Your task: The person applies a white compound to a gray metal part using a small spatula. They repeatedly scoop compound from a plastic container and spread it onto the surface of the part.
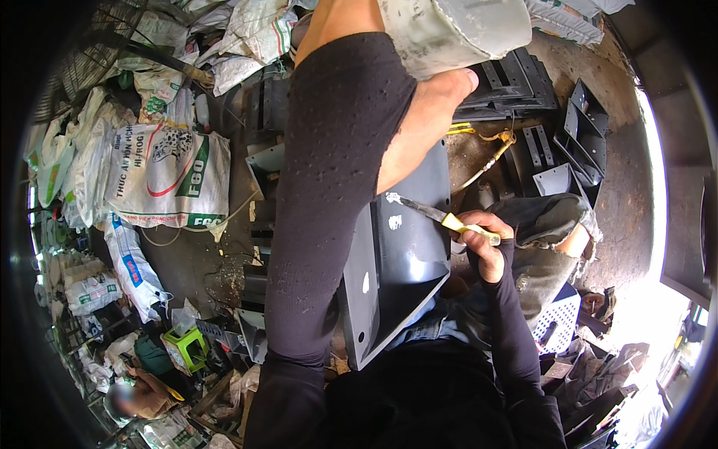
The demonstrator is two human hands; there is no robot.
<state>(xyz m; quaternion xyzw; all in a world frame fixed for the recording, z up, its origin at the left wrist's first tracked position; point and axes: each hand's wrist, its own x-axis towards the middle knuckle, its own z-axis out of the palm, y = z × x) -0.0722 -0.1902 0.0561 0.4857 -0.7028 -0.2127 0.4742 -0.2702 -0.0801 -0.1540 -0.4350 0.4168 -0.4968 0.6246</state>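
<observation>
My right hand (488,243) is closed around the yellow handle of a putty knife (465,227). The knife's dark blade tip touches a dark grey metal part (411,251) that lies across my lap. White putty patches (395,222) mark its surface near the blade, and a smaller smear sits on its left flange. High in front, my raised left hand (426,108) grips a scuffed whitish container (467,34). Its contents are hidden, and only the thumb and part of that hand show. My left forearm, in a black sleeve, covers the metal part's left side.
Stacked dark metal parts (512,86) lie ahead, with angled brackets (583,135) to their right. A yellow-ended cable or hose (490,163) rests beside the work. White sacks (168,172) pile up at left, above a green plastic stool (187,349). A perforated white-blue crate (557,322) stands at right.
</observation>
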